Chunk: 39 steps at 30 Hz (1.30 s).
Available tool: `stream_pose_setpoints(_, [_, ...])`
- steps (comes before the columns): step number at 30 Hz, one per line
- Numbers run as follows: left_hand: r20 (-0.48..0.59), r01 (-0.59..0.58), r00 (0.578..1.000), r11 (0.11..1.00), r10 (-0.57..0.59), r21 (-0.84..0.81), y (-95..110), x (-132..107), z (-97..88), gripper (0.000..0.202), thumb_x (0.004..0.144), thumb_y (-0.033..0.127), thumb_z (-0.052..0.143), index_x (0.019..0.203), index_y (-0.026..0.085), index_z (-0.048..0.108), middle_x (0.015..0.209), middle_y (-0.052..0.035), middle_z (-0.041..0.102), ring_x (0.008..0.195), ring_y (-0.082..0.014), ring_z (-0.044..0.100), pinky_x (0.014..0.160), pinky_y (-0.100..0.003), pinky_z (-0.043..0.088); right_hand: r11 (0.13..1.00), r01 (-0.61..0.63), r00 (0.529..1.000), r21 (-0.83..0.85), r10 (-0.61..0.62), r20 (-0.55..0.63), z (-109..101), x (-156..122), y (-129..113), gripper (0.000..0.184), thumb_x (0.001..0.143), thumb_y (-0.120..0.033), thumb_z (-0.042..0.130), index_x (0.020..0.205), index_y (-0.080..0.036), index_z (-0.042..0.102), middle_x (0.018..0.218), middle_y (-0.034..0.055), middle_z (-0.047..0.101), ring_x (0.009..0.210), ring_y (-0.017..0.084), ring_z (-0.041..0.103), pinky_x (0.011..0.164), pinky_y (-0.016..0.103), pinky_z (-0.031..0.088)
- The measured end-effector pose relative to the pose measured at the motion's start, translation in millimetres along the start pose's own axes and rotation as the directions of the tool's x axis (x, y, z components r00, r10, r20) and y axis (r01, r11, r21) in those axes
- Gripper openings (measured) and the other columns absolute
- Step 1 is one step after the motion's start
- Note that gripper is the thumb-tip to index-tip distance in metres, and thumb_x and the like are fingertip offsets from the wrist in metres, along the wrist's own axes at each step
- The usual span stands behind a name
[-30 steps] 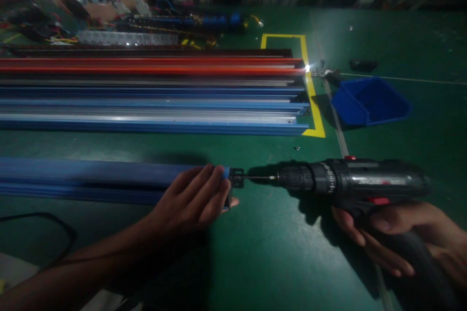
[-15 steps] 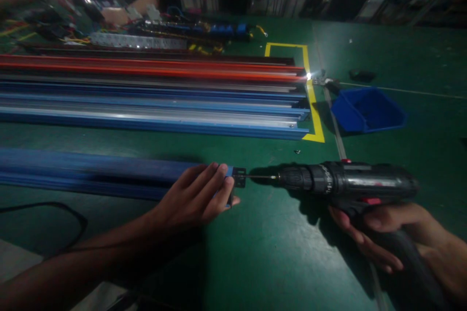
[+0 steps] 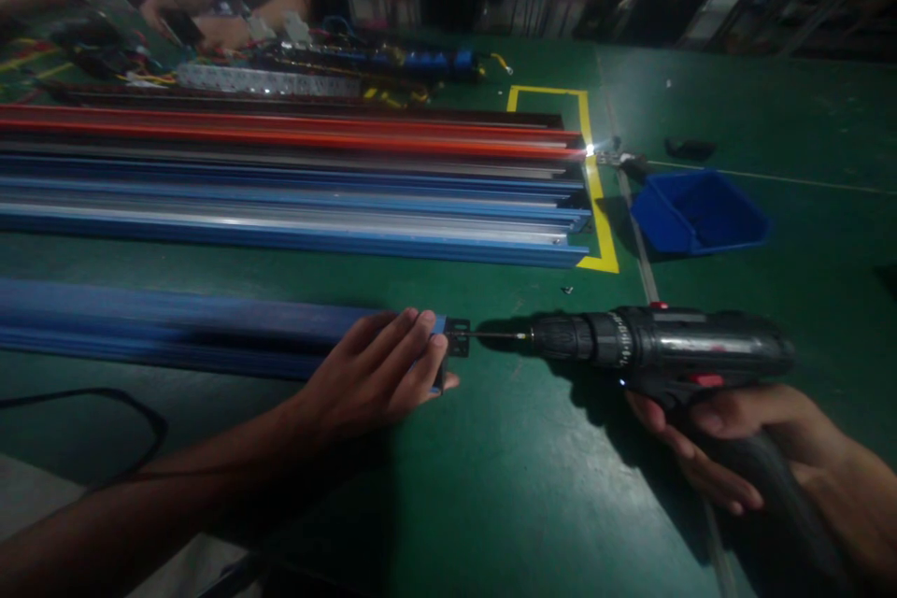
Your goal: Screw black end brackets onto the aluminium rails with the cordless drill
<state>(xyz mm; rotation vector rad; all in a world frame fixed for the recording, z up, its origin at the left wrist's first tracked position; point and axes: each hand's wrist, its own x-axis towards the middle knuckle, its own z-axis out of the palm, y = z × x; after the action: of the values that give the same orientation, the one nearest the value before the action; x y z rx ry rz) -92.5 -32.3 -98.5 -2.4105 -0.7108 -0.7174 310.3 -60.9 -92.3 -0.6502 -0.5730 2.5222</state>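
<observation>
My left hand [image 3: 382, 364] is wrapped over the right end of a long blue metal profile [image 3: 175, 327], thumb tip showing below the end. A small black bracket [image 3: 459, 338] with holes juts from that end, partly hidden by my fingers. My right hand [image 3: 743, 439] grips the handle of a black cordless drill [image 3: 673, 341], held level and pointing left. Its long thin driver bit [image 3: 494, 334] reaches to the bracket at the profile's end; the screw there, if any, is too small to make out.
Several blue, red and dark profiles [image 3: 294, 215] lie side by side beyond, ending near yellow tape [image 3: 606, 243]. A blue bin [image 3: 701, 210] stands to their right. Small screws [image 3: 567, 290] lie on the green table [image 3: 533, 486]. Across it, a co-worker's hands [image 3: 217, 28] are near wired parts.
A small light now glows under the drill's body near the trigger. The whole view has shifted slightly; both hands keep their holds. The co-worker's hands have moved.
</observation>
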Motion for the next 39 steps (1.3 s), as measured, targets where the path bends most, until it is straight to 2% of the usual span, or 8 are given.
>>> stream_pose_setpoints(12, [-0.025,-0.01,1.0,1.0,0.01,-0.003,-1.0,0.6,0.9,0.047,0.085,0.044,0.081,0.11,0.011,0.059,0.103,-0.0167,0.078,0.097,-0.0271,0.075,0.081,-0.039,0.059,1.0,0.002,1.0,-0.029,-0.001,0.021,6.8,2.8,-2.7,0.029,0.087,-0.019,0.065,0.111,-0.009,0.075,0.078,0.0073,0.072,0.045,0.009,0.063,0.056,0.022,0.061])
stream_pose_setpoints(19, [-0.022,-0.003,1.0,1.0,0.003,0.009,-0.5,0.4,1.6,0.043,0.087,0.045,0.08,0.11,0.015,0.06,0.106,-0.0138,0.077,0.1,-0.0251,0.074,0.083,-0.038,0.058,0.999,-0.006,1.0,-0.044,0.006,-0.008,5.4,1.0,-2.4,0.027,0.087,-0.021,0.066,0.109,-0.01,0.076,0.075,0.0065,0.071,0.044,0.01,0.063,0.055,0.022,0.061])
stream_pose_setpoints(24, [-0.022,-0.003,1.0,1.0,0.003,-0.012,-0.2,0.7,1.3,0.047,0.085,0.045,0.081,0.111,0.011,0.06,0.105,-0.0172,0.076,0.099,-0.0271,0.074,0.083,-0.039,0.057,1.0,-0.01,1.0,-0.023,0.01,-0.004,1.6,-0.2,-1.8,0.03,0.085,-0.02,0.069,0.113,-0.009,0.075,0.087,0.0091,0.072,0.048,0.013,0.069,0.055,0.024,0.062])
stream_pose_setpoints(27, [-0.011,0.0,1.0,1.0,0.0,-0.008,-0.4,0.3,1.2,0.046,0.086,0.046,0.08,0.112,0.013,0.06,0.106,-0.0159,0.076,0.101,-0.0268,0.073,0.085,-0.039,0.056,1.0,-0.003,1.0,-0.028,0.003,0.003,1.0,-0.6,-1.3,0.03,0.086,-0.02,0.069,0.114,-0.009,0.075,0.088,0.0092,0.072,0.049,0.013,0.069,0.056,0.024,0.062])
stream_pose_setpoints(30, [-0.004,0.0,1.0,1.0,0.0,0.005,-0.6,-0.4,1.4,0.045,0.086,0.046,0.08,0.112,0.015,0.06,0.108,-0.0149,0.076,0.102,-0.0264,0.073,0.085,-0.039,0.057,0.999,0.004,1.0,-0.047,-0.004,-0.002,4.0,-0.5,-1.6,0.029,0.087,-0.021,0.07,0.113,-0.01,0.076,0.084,0.0078,0.071,0.047,0.012,0.067,0.056,0.023,0.062])
stream_pose_setpoints(36, [-0.013,-0.022,1.0,1.0,0.022,-0.004,-1.4,0.0,1.6,0.046,0.086,0.044,0.08,0.111,0.011,0.059,0.107,-0.0169,0.076,0.1,-0.0274,0.073,0.085,-0.04,0.057,0.994,0.016,1.0,-0.109,-0.017,-0.01,9.3,-1.4,-2.0,0.025,0.089,-0.022,0.068,0.111,-0.012,0.076,0.068,0.0052,0.07,0.045,0.01,0.062,0.056,0.021,0.06])
stream_pose_setpoints(39, [-0.015,-0.017,1.0,1.0,0.017,-0.007,-2.0,1.0,1.2,0.046,0.086,0.044,0.08,0.111,0.011,0.059,0.107,-0.0165,0.076,0.1,-0.0268,0.073,0.085,-0.039,0.056,0.992,0.023,1.0,-0.122,-0.026,-0.017,7.7,-2.4,-0.8,0.026,0.088,-0.023,0.068,0.11,-0.012,0.076,0.068,0.0062,0.071,0.043,0.009,0.06,0.054,0.022,0.06])
